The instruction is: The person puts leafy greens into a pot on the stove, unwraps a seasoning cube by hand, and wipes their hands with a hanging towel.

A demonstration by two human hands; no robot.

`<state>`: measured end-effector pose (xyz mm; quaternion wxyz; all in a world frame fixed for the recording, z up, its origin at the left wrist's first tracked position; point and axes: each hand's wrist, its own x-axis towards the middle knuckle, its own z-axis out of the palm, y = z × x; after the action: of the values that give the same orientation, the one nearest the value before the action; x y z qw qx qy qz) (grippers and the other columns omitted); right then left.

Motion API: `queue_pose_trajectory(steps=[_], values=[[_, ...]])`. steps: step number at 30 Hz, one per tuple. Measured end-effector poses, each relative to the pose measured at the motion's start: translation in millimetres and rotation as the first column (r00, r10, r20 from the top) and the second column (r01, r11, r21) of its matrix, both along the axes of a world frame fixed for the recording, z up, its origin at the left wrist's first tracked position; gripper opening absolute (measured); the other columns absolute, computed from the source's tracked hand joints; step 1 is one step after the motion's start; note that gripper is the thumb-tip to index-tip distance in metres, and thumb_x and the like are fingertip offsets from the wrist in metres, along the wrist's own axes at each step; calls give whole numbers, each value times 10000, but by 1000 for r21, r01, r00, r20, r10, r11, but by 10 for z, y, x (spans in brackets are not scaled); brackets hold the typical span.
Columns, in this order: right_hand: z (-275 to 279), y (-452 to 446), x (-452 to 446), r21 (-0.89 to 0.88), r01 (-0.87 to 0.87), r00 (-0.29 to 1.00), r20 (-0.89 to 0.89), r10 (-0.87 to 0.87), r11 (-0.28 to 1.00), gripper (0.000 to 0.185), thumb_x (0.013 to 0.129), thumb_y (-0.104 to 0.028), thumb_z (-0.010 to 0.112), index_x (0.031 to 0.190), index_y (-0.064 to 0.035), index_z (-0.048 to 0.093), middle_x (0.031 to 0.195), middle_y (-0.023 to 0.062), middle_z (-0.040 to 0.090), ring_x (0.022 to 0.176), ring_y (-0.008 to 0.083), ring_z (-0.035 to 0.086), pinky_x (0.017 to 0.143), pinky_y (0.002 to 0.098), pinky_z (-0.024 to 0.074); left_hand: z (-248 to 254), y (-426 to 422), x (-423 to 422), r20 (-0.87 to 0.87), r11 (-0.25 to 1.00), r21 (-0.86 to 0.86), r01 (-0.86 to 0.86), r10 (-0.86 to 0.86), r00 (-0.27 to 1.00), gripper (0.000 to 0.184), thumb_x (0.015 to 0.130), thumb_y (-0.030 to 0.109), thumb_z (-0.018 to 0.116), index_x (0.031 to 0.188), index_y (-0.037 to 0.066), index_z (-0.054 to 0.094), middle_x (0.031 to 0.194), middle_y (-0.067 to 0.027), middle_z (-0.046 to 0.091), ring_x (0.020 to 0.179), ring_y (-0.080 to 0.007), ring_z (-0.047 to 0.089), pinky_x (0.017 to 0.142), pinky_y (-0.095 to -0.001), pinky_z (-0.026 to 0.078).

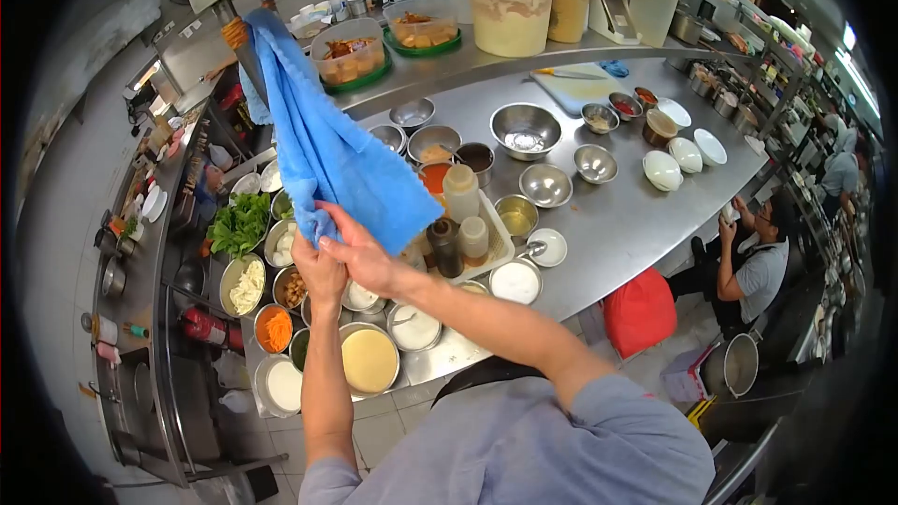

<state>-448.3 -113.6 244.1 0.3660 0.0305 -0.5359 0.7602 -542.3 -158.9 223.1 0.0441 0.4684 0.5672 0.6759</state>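
A blue towel [327,140] hangs from the end of the metal shelf rail. Its lower part is gripped between my left hand [320,266] and my right hand [363,248], which touch each other with fingers closed on the cloth. Below and around my hands stand bowls of ingredients: shredded carrot [274,328], shredded white food [246,286], leafy greens [239,223] and a yellow liquid [369,359]. Just right of my right hand, squeeze bottles [461,192] stand in a white basket [501,233].
The steel shelf [524,61] above the counter holds lidded tubs [510,14]. Metal bowls [526,131], a cutting board [580,86] and white bowls [662,170] stand farther back. A red bag [640,311] and a seated person [758,266] are at the right.
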Motion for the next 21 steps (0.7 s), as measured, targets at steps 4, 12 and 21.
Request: queue_pose_trajectory(steps=[4,12,21], values=[[92,265,216,180,-112,970,231,69,977,540,895,-48,536,1388,-7,317,1258,92,490,1153,166,450,1008,309,361,66,-71,99,-152,990,-133,-45,25,988,172,843,68,536,950,-48,603,799,-128,643,748,-181,607,680,-317,477],[396,295,882,692,17,877,337,-344,722,409,881,-103,562,1260,17,468,1238,214,465,1095,339,501,922,360,429,193,-174,291,-65,896,-403,187,-232,971,126,809,-1,501,873,-70,586,682,-174,594,615,-213,576,574,-365,449],[259,567,864,647,267,858,177,-481,714,152,810,-25,589,940,51,569,921,177,586,830,354,580,724,400,462,230,-177,538,-146,934,-341,103,-161,976,52,828,-16,578,876,-32,594,672,-29,539,582,-79,451,523,-263,378]])
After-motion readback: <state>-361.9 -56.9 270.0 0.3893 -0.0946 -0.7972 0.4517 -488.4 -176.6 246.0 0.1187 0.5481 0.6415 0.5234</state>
